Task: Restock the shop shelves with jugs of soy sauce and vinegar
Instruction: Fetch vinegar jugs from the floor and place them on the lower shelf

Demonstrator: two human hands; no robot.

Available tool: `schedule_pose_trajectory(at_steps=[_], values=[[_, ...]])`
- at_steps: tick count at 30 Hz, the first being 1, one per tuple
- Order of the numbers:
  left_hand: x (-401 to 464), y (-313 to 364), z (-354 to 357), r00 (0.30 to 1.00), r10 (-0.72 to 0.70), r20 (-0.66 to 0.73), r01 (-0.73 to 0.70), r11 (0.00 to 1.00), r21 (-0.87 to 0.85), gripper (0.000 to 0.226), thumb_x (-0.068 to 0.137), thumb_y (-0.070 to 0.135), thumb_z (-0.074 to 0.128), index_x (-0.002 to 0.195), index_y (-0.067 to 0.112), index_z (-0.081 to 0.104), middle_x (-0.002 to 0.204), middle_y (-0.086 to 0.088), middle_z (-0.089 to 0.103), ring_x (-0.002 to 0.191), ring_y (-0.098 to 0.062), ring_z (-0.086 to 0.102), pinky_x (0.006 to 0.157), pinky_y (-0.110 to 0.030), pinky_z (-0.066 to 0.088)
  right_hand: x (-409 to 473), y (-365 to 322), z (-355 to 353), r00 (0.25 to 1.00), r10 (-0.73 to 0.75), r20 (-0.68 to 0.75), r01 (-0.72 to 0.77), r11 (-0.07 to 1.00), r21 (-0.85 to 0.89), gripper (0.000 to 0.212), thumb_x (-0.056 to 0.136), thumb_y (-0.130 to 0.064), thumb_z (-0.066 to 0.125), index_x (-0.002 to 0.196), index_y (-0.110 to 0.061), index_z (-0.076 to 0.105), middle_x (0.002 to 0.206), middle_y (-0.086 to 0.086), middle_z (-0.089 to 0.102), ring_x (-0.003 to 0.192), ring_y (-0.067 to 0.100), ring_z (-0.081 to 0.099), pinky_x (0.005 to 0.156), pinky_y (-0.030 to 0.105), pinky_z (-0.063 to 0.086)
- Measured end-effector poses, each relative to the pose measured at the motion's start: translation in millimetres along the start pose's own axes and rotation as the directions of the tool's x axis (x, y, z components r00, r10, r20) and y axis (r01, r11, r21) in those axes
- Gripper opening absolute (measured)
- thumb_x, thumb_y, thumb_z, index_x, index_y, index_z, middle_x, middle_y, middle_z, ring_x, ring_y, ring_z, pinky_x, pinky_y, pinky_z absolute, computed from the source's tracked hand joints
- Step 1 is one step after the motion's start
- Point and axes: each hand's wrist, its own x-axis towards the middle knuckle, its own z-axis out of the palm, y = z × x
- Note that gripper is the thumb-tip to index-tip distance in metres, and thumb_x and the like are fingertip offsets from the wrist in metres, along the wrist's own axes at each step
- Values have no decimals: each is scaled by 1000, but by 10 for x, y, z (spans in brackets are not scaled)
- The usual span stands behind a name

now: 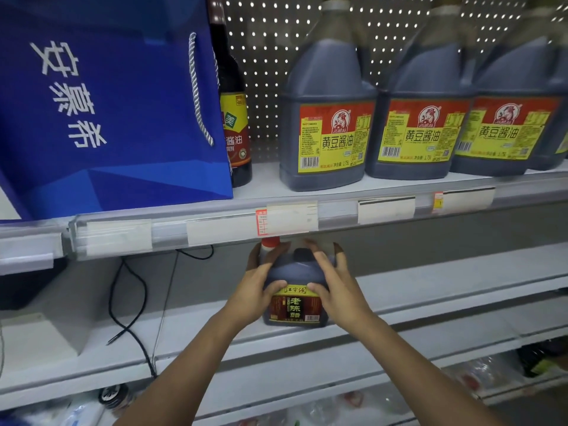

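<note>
At far left on the upper shelf stood a tall blue paper gift bag, then a slim dark glass soy sauce bottle, then three large dark plastic soy sauce jugs in a row: that stretch looked stocked. The white lower shelf looked mostly bare, so plenty remained. There the left hand and right hand, arms outstretched, clamped either side of a squat dark vinegar jug with a red cap, apparently seating it.

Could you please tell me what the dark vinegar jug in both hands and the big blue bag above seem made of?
Dark vinegar jug with red cap: likely translucent plastic, glossy, with dark liquid showing through. Big blue gift bag: seemingly coated paper, folding in sharp creases, with rope handles.
</note>
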Motion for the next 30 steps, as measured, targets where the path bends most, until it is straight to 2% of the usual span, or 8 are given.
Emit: schedule_pose_trajectory(at_steps=[2,5,8,10,17,21,25,30], values=[[38,-9,-33,1000,20,19,-20,1000,1,68,100,23,64,152,51,28,143,44,25,121,33,30,102,0,32,38,17,-49,1000,14,22,-15,1000,28,67,104,-35,58,158,-43,20,144,-4,25,123,24,56,97,35,58],[70,-40,-59,999,41,19,-41,999,2,71,98,28,67,150,58,29,159,18,25,134,11,36,112,-18,39,33,66,-91,999,4,46,-8,997,82,70,103,-37,60,155,-55,17,141,-7,27,125,24,55,98,39,59],[54,-102,-30,999,53,13,-52,998,-22,74,97,28,69,150,60,29,163,12,26,141,-3,40,116,-28,42,-9,79,-74,998,28,51,-35,989,143,64,102,-35,62,153,-50,26,143,-12,26,132,21,51,98,36,59],[55,-142,-15,998,62,-6,-62,998,-18,73,98,29,68,151,60,28,164,11,24,139,0,41,117,-31,42,-1,77,-84,998,47,41,-53,985,162,63,102,-33,62,153,-49,28,143,-13,27,135,19,49,100,36,58],[101,-90,-63,1000,30,8,-30,999,33,74,100,27,65,151,61,23,160,11,21,139,-4,39,115,-29,40,34,-69,-90,999,37,25,-40,988,149,76,104,-28,58,154,-62,13,152,-9,22,134,16,46,104,34,55],[-5,31,-99,1000,-11,-26,12,999,48,75,95,22,70,149,57,32,160,10,29,143,2,29,119,-26,32,0,-53,-128,996,30,87,-52,962,267,76,103,-19,61,155,-58,22,148,-13,24,142,21,43,107,38,54],[-335,234,-148,993,-104,-55,108,991,79,58,94,29,74,138,52,45,141,6,43,129,-8,46,104,-19,44,-114,-6,-356,991,-49,127,-6,917,398,73,100,-13,66,151,-56,36,152,-24,20,148,11,29,116,38,44],[-634,652,94,989,-69,-134,96,974,207,58,91,29,75,142,43,50,136,10,45,126,-9,50,103,-19,41,-550,280,-711,981,-138,139,84,938,336,69,99,-18,68,148,-57,38,157,-27,18,144,7,34,114,36,43]])
